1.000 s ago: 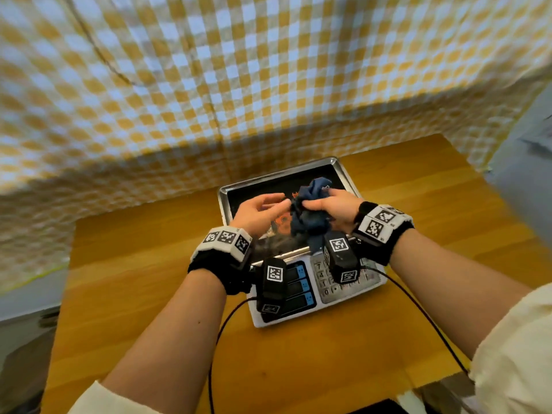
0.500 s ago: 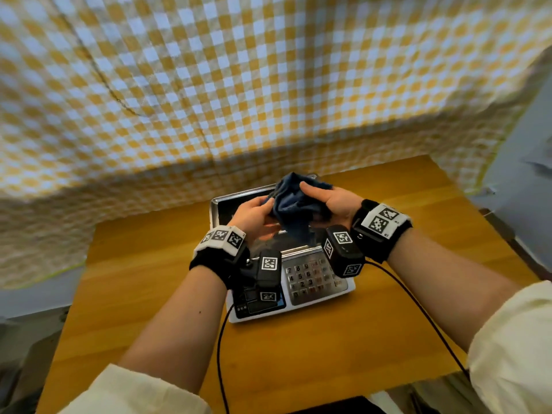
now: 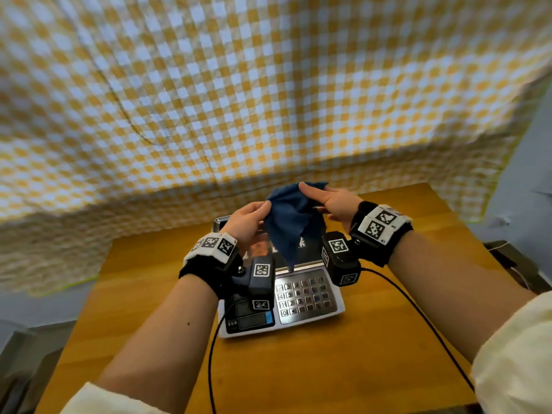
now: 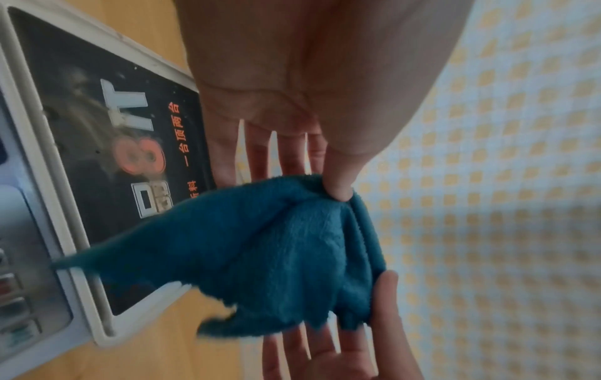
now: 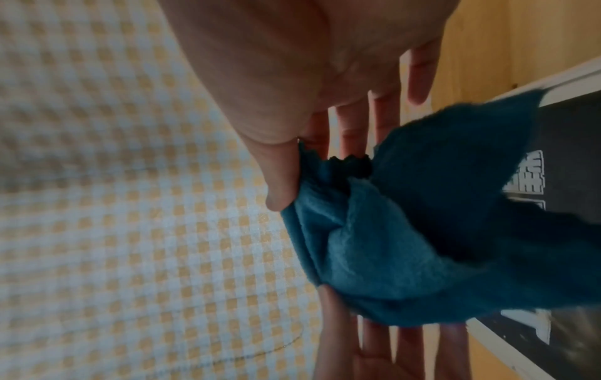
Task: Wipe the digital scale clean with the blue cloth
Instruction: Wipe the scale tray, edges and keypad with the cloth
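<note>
The blue cloth point(image 3: 291, 222) hangs in the air above the digital scale point(image 3: 307, 297), its lowest corner just over the front rim of the black weighing pan point(image 4: 107, 144). My left hand point(image 3: 249, 218) pinches the cloth's left top edge between thumb and fingers. My right hand point(image 3: 328, 200) pinches its right top edge the same way. In the left wrist view the cloth point(image 4: 276, 257) is bunched between both thumbs. In the right wrist view the cloth point(image 5: 406, 244) drapes over the pan point(image 5: 579, 159). The pan shows dusty smears.
The scale stands in the middle of a wooden table point(image 3: 373, 369). A yellow-and-white checked curtain point(image 3: 268, 100) hangs close behind the table. A black cable point(image 3: 418, 318) runs from my right wrist over the table's front right.
Both hands have lifted the cloth off the pan and pulled it apart, so it now hangs spread instead of crumpled. The head view has tilted upward.
</note>
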